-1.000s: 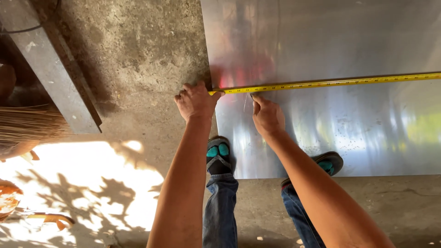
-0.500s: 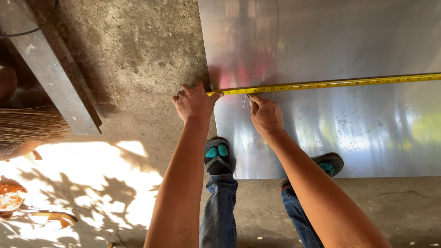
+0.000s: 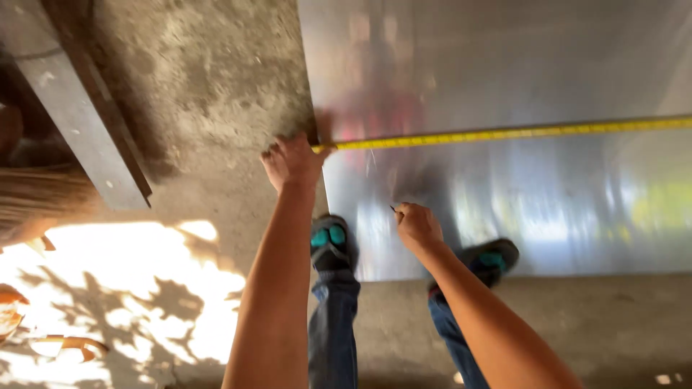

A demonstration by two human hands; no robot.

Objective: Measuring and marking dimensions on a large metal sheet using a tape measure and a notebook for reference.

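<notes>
Your left hand point(image 3: 292, 160) presses the end of the yellow tape measure point(image 3: 504, 133) against the left edge of the shiny metal sheet point(image 3: 504, 65), fingers curled over the tape's tip where the sheet meets the concrete floor point(image 3: 209, 94). The tape runs from there across the sheet and out of view on the right. Your right hand point(image 3: 417, 225) sits lower on the sheet, well below the tape, fingers pinched on a thin dark marking tool point(image 3: 393, 209) whose tip points up and left; what kind of tool it is cannot be told. Your two shoes point(image 3: 329, 243) stand at the sheet's near edge. A grey metal beam point(image 3: 72, 115) lies aslant on the floor to the left.
</notes>
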